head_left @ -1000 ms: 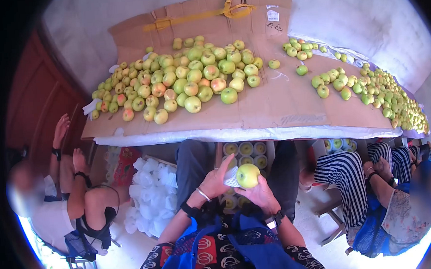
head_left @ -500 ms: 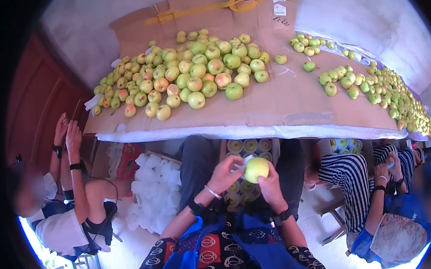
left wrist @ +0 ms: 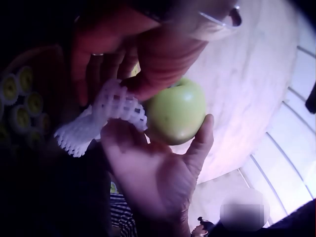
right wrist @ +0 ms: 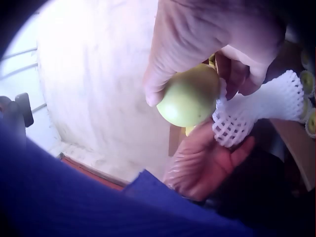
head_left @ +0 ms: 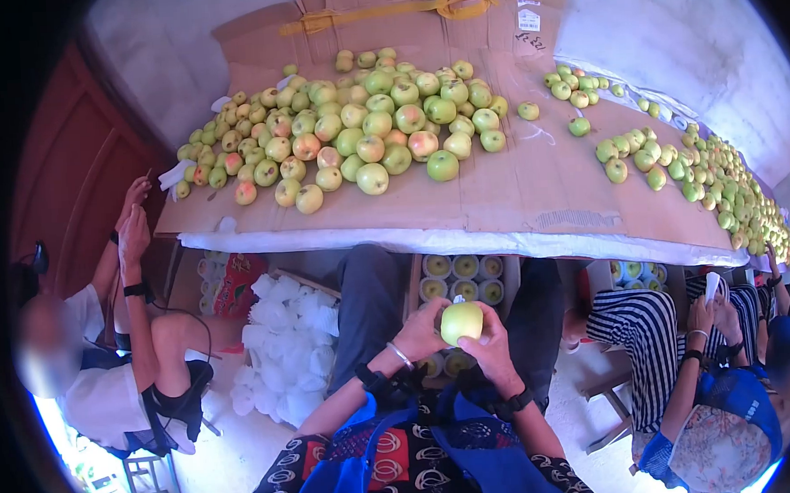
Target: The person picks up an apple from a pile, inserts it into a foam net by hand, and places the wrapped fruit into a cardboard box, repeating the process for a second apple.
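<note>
Low in front of me, my right hand (head_left: 492, 348) grips a yellow-green apple (head_left: 461, 323) between thumb and fingers. Beside it, my left hand (head_left: 421, 332) holds a white foam net sleeve (left wrist: 121, 106), its thumb pressed on the mesh. In the right wrist view, one end of the sleeve (right wrist: 232, 126) lies right at the apple's side, and most of the fruit's skin is bare. The sleeve's other end flares out past the fingers. From the head, the apple hides nearly all of the sleeve.
A cardboard-covered table (head_left: 393, 211) bears a large heap of apples (head_left: 354, 125), with more apples (head_left: 709, 180) at the right. Below it, a box of sleeved apples (head_left: 464, 268) stands between my knees. Foam sleeves (head_left: 285, 348) are piled at left. People sit on both sides (head_left: 152, 345).
The apple and both hands have shifted slightly. The left hand has closed in on the apple with the foam sleeve, which showed left of the fruit earlier. The head view has tilted a little.
</note>
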Tool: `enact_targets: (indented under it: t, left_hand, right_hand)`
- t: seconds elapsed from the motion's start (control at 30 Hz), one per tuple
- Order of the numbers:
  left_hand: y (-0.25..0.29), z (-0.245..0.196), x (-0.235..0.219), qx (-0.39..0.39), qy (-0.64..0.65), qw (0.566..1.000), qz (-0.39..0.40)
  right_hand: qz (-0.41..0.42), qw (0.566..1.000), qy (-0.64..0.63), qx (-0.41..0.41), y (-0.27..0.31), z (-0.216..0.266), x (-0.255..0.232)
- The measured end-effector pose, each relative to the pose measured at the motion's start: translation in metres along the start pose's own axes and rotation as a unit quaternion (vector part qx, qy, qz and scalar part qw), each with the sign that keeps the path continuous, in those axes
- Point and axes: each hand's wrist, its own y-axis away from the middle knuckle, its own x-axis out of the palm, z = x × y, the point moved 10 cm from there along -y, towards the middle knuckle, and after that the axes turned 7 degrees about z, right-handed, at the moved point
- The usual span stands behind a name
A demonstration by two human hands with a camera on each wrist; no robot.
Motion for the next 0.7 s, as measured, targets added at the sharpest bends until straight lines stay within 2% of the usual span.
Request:
enact_targets:
  t: [0.03, 0.13, 0.27, 0.33, 0.37, 0.43, 0.47, 0.5, 0.57, 0.7]
  left_hand:
    - [0.000, -0.010, -0.001, 0.018, -0.059, 0.998, -0.009]
    - [0.000, -0.007, -0.007, 0.017, -0.058, 0.997, -0.052]
    - [-0.004, 0.011, -0.010, -0.020, -0.069, 0.996, -0.048]
    - [-0.002, 0.032, -0.025, -0.042, 0.003, 0.993, -0.111]
    - [-0.002, 0.039, -0.026, -0.043, 0.002, 0.993, -0.112]
    - [0.002, 0.046, -0.040, -0.035, 0.114, 0.975, -0.189]
    - [0.000, 0.042, -0.039, 0.001, 0.149, 0.971, -0.185]
    - [0.001, 0.037, -0.040, 0.000, 0.149, 0.971, -0.186]
    - [-0.001, 0.002, -0.028, 0.071, -0.031, 0.990, -0.121]
    - [0.002, -0.009, -0.016, 0.036, -0.080, 0.993, -0.075]
  right_hand:
    - [0.002, 1.000, 0.006, -0.001, 0.000, -0.001, -0.001]
    - [0.002, 1.000, -0.004, 0.006, 0.000, -0.004, 0.001]
    - [-0.020, 0.998, -0.064, 0.017, -0.003, -0.010, -0.004]
    - [-0.036, 0.997, -0.071, 0.022, -0.001, -0.018, -0.010]
    - [-0.052, 0.995, -0.079, 0.026, 0.000, -0.022, -0.013]
    - [-0.045, 0.997, -0.062, 0.025, 0.000, -0.023, -0.013]
    - [-0.040, 0.998, -0.044, 0.025, 0.000, -0.023, -0.013]
    - [-0.039, 0.998, -0.044, 0.026, 0.001, -0.023, -0.012]
    - [-0.030, 0.998, -0.045, 0.024, 0.000, -0.021, -0.008]
    - [-0.029, 0.997, -0.077, 0.010, -0.006, -0.014, -0.008]
